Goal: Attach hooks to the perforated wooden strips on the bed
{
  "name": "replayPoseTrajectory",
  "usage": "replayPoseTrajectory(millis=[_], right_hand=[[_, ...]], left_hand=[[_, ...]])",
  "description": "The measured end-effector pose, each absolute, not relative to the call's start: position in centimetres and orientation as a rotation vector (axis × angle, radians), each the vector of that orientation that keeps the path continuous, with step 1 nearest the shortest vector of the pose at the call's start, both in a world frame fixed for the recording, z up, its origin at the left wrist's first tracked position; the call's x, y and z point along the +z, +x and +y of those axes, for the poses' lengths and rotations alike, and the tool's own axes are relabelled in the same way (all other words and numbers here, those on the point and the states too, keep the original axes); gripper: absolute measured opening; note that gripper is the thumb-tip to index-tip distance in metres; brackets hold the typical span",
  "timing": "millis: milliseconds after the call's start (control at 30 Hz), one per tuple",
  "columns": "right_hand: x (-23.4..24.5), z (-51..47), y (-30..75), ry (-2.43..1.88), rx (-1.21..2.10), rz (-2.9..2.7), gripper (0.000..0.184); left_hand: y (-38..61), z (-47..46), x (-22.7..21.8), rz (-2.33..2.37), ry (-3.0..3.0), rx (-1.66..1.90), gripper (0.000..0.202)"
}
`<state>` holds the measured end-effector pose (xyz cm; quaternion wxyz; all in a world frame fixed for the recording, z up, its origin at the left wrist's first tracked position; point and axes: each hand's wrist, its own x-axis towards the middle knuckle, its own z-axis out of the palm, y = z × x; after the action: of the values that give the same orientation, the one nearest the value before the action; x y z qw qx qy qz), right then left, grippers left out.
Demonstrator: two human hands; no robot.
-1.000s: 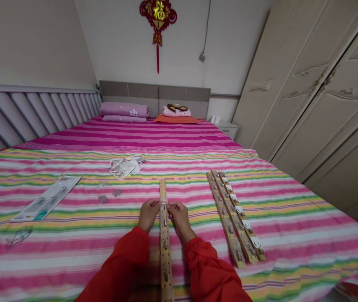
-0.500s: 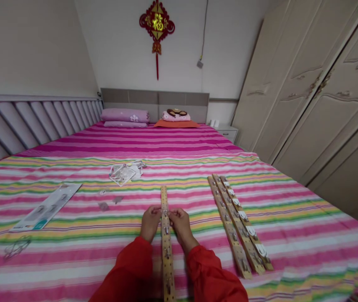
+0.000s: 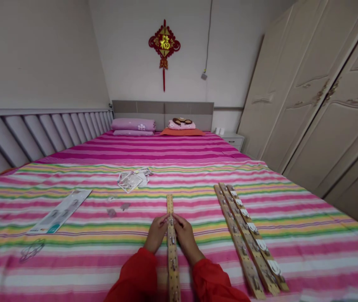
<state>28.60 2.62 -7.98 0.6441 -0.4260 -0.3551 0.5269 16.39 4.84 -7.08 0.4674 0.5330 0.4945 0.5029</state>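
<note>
A narrow wooden strip (image 3: 173, 251) with rows of small holes lies lengthwise on the striped bedspread in front of me. Several small metal fittings sit along it. My left hand (image 3: 157, 232) is at its left edge and my right hand (image 3: 185, 235) at its right edge, both near the far end. The fingertips of both hands are pinched around a small metal fitting (image 3: 170, 220) on the strip. Its exact kind is too small to make out, and the fingers partly cover it.
To the right lie three similar strips (image 3: 241, 239), one with white pieces. On the left are a packaging card (image 3: 61, 212), a looped wire-like item (image 3: 32, 250) and small clear bits (image 3: 111, 212). A pile of plastic packets (image 3: 134, 179) lies farther back. Wardrobes (image 3: 323, 105) line the right.
The whole view has tilted up and shifted slightly, so everything appears lower and to the right. Both hands stay at the same fitting, with the right fingers a little closer in.
</note>
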Motion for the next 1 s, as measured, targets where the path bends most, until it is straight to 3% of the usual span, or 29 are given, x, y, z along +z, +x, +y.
replayPoseTrajectory(millis=[400,533,700,767,900,1000], right_hand=[[-8.7,3.9,29.0,-0.996,1.136,-1.021,0.028],[-8.4,3.6,29.2,-0.969,1.273,-0.936,0.037],[-8.1,2.8,29.3,-1.02,1.294,-0.761,0.055],[-8.0,2.7,29.4,-1.022,1.278,-0.739,0.056],[-7.9,2.7,29.4,-0.999,1.292,-0.711,0.053],[-7.8,2.6,29.5,-0.982,1.304,-0.709,0.053]], left_hand=[[16.5,4.9,-6.7,1.264,1.463,1.136,0.042],[16.7,4.5,-6.3,1.264,1.439,1.151,0.042],[15.1,4.2,-5.6,1.198,1.182,1.142,0.06],[13.3,4.6,-5.2,1.296,1.19,1.213,0.058],[8.6,6.0,-4.0,1.674,1.616,1.489,0.033],[5.7,7.1,-3.2,2.006,1.964,1.378,0.034]])
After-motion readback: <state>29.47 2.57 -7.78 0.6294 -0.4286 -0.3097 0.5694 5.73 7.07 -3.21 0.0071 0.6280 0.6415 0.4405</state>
